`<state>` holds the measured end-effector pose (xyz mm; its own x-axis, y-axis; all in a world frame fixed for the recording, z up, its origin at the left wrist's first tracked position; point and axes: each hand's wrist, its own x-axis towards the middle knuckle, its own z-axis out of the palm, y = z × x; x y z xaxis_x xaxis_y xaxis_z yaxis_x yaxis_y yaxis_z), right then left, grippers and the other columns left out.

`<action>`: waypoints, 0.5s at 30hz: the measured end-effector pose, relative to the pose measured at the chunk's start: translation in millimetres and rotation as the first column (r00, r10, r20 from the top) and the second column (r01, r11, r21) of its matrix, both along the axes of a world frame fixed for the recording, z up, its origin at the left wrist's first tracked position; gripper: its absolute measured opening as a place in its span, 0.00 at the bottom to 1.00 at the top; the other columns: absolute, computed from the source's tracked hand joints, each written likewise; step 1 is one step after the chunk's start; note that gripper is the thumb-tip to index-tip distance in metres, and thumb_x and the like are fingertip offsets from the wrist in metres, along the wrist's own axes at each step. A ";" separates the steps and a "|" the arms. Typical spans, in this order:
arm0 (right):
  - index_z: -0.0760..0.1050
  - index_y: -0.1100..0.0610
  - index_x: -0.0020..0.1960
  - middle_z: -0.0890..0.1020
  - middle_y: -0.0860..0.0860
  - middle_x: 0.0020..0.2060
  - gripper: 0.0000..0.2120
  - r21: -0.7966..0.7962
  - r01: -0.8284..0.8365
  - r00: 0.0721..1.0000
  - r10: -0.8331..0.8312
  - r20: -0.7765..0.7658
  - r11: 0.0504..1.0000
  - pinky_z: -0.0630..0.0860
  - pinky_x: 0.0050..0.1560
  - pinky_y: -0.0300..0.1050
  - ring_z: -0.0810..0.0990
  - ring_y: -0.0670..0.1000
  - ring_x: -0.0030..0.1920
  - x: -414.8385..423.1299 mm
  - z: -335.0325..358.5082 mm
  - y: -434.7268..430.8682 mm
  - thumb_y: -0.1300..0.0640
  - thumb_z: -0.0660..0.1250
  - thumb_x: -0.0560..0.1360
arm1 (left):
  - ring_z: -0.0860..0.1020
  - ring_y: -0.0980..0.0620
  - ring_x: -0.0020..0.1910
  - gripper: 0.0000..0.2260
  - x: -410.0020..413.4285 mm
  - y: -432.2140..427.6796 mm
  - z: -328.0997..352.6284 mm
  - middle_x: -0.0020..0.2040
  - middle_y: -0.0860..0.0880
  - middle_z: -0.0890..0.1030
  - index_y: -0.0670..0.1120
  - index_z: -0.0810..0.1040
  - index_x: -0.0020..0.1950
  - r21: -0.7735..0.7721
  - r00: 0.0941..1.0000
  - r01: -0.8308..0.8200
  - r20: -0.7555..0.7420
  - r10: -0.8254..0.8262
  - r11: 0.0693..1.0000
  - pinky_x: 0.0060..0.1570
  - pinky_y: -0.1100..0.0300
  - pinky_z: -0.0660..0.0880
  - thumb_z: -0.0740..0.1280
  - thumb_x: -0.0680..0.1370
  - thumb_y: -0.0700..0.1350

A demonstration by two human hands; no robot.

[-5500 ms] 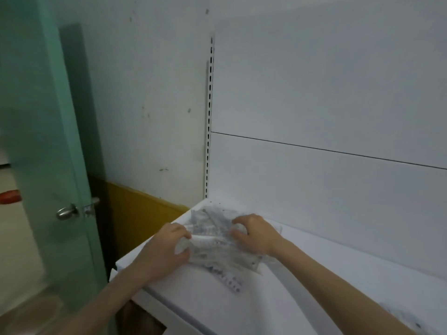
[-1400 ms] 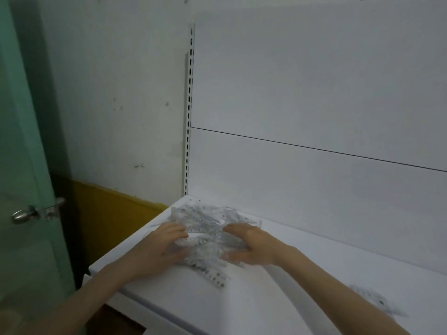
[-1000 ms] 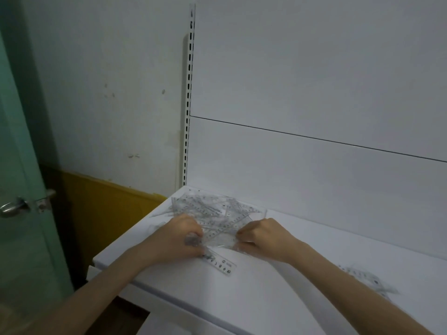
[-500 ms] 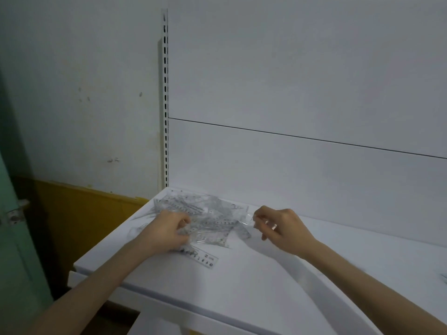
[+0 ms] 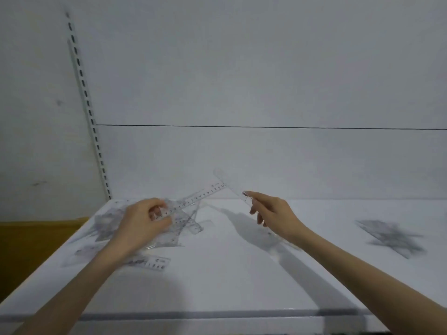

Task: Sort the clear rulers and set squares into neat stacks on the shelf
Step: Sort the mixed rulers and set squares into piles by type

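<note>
A jumbled pile of clear rulers and set squares point(image 5: 186, 220) lies at the left end of the white shelf point(image 5: 217, 281). My left hand point(image 5: 142, 221) grips one clear ruler point(image 5: 200, 194) by its near end, its far end raised toward the back panel. My right hand point(image 5: 271, 211) pinches a second clear ruler point(image 5: 227, 183) between thumb and forefinger, lifted off the shelf and slanting up to the left. A single short ruler point(image 5: 152, 262) lies apart near my left forearm.
A second, blurred heap of clear rulers point(image 5: 394, 238) lies on the shelf at the right. A slotted upright rail point(image 5: 89, 112) runs along the left of the white back panel. A yellow wall band point(image 5: 36, 243) shows beyond the shelf's left edge.
Both hands have left the pile flat on the shelf and each has lifted a ruler. My right hand moved right and up. The view has swung right, away from the green door.
</note>
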<state>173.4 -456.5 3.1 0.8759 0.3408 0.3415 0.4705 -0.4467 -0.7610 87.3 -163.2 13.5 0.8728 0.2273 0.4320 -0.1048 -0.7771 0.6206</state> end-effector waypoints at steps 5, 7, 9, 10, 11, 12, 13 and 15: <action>0.68 0.42 0.70 0.73 0.51 0.46 0.18 -0.076 0.214 0.977 -0.212 0.033 0.974 0.66 0.45 0.26 0.73 0.43 0.44 -9.5 -9.8 -97.6 0.54 0.55 0.82 | 0.75 0.51 0.34 0.10 35.2 -97.2 -5.0 0.37 0.49 0.78 0.48 0.79 0.44 0.042 0.985 0.175 -0.013 -0.175 0.984 0.36 0.71 0.67 0.75 0.68 0.38; 0.71 0.45 0.68 0.75 0.51 0.49 0.18 -0.064 0.289 0.956 -0.284 0.073 0.955 0.66 0.46 0.29 0.73 0.41 0.42 -13.6 -5.1 -148.3 0.55 0.60 0.80 | 0.72 0.56 0.29 0.08 52.6 -143.5 4.0 0.36 0.49 0.78 0.47 0.80 0.43 0.016 0.967 0.255 -0.017 -0.254 0.967 0.34 0.72 0.67 0.76 0.68 0.39; 0.75 0.48 0.66 0.77 0.49 0.50 0.18 -0.053 0.361 0.931 -0.355 0.088 0.931 0.68 0.47 0.30 0.74 0.41 0.39 -21.2 -4.3 -204.6 0.56 0.66 0.77 | 0.72 0.57 0.28 0.07 64.6 -196.1 9.4 0.36 0.49 0.78 0.47 0.80 0.43 0.010 0.946 0.323 -0.030 -0.323 0.946 0.32 0.74 0.67 0.75 0.68 0.40; 0.76 0.50 0.65 0.77 0.49 0.51 0.18 -0.056 0.405 0.912 -0.399 0.094 0.913 0.69 0.46 0.30 0.75 0.42 0.39 -26.7 -6.3 -235.2 0.57 0.68 0.75 | 0.72 0.56 0.29 0.07 68.8 -225.2 8.5 0.36 0.48 0.79 0.47 0.80 0.43 0.015 0.936 0.352 -0.032 -0.352 0.936 0.32 0.75 0.67 0.75 0.69 0.40; 0.77 0.51 0.64 0.77 0.48 0.53 0.19 -0.073 0.453 0.889 -0.445 0.104 0.888 0.69 0.46 0.29 0.75 0.42 0.40 -32.6 -9.4 -267.5 0.58 0.70 0.73 | 0.73 0.55 0.30 0.07 72.2 -255.8 5.8 0.36 0.48 0.79 0.47 0.80 0.44 0.019 0.925 0.380 -0.031 -0.379 0.925 0.33 0.75 0.67 0.75 0.69 0.40; 0.77 0.53 0.64 0.76 0.48 0.55 0.20 -0.104 0.500 0.864 -0.488 0.122 0.860 0.70 0.46 0.29 0.76 0.42 0.40 -38.7 -12.7 -301.4 0.59 0.70 0.72 | 0.73 0.54 0.31 0.07 75.1 -288.0 2.2 0.36 0.48 0.79 0.47 0.80 0.44 0.022 0.913 0.407 -0.028 -0.406 0.913 0.33 0.74 0.67 0.75 0.69 0.40; 0.77 0.54 0.64 0.75 0.48 0.56 0.21 -0.147 0.545 0.837 -0.528 0.140 0.825 0.72 0.47 0.31 0.76 0.43 0.41 -45.0 -16.2 -337.2 0.60 0.70 0.72 | 0.73 0.53 0.32 0.07 77.8 -321.4 -2.1 0.37 0.48 0.79 0.47 0.80 0.44 0.025 0.900 0.435 -0.025 -0.434 0.900 0.33 0.73 0.67 0.75 0.69 0.40; 0.76 0.56 0.65 0.75 0.50 0.58 0.22 -0.252 0.628 0.778 -0.607 0.164 0.736 0.74 0.49 0.36 0.76 0.45 0.42 -58.4 -23.0 -412.0 0.61 0.71 0.71 | 0.73 0.53 0.33 0.08 82.3 -389.1 -10.3 0.37 0.49 0.78 0.47 0.80 0.45 0.034 0.868 0.497 -0.033 -0.496 0.867 0.34 0.71 0.67 0.75 0.69 0.41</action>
<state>115.0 -868.5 -20.0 0.9062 -0.1783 0.3835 0.0611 -0.8420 -0.5360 169.5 -552.3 3.3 0.8755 -0.2552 0.4103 -0.4694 -0.6503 0.5973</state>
